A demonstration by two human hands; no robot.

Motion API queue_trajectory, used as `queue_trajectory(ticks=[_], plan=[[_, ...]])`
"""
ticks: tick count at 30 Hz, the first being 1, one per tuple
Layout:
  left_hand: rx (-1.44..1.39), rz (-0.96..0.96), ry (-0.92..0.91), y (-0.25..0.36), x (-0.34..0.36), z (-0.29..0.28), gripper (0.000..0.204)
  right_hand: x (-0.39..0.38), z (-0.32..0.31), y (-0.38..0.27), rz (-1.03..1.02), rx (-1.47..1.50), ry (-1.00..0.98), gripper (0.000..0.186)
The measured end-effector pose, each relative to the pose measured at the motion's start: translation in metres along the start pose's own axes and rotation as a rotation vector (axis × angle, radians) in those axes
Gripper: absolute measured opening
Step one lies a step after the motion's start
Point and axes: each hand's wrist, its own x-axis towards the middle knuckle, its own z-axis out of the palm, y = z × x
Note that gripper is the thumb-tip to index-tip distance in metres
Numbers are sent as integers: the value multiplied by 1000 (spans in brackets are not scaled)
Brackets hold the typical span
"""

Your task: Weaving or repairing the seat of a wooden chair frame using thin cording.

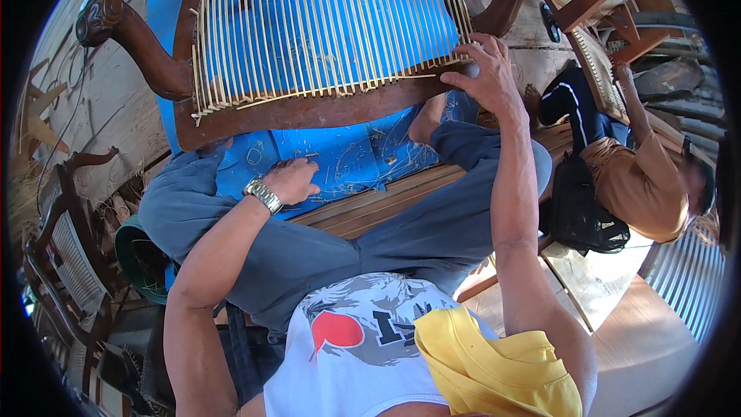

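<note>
A dark wooden chair frame (309, 113) with carved curved arms lies in front of me, its seat strung with many pale cane strands (324, 19) running lengthwise. My right hand (488, 77) rests at the near right corner of the seat, thumb on the wood and fingers spread by the strand ends. One loose-looking strand (401, 79) lies along the front rail toward that thumb. Below the rail, my left hand (292, 181), with a metal watch on its wrist, is held over my leg and the blue sheet (340, 147). Its fingers are loosely bent and apart, with nothing visible in them.
Cane scraps litter the blue sheet under the chair. To the right, another person (637, 177) sits working at a caned chair part (598, 69). More wooden chair frames (73, 255) and a dark green bucket (143, 259) stand at the left. Wooden planks lie beneath my legs.
</note>
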Motion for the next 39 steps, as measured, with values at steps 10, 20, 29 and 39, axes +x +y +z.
queue_trajectory(ticks=[10,20,29,39], plan=[[-32,23,106,0,-5,4,43,2,1,-6,-31,18,-28,54],[-44,24,98,-2,-3,5,43,6,4,-10,-69,33,-16,54],[-50,31,114,-3,-2,6,40,3,-4,-18,-123,65,-93,68],[-89,81,159,-25,10,34,39,20,2,-41,-274,-89,-2,57]])
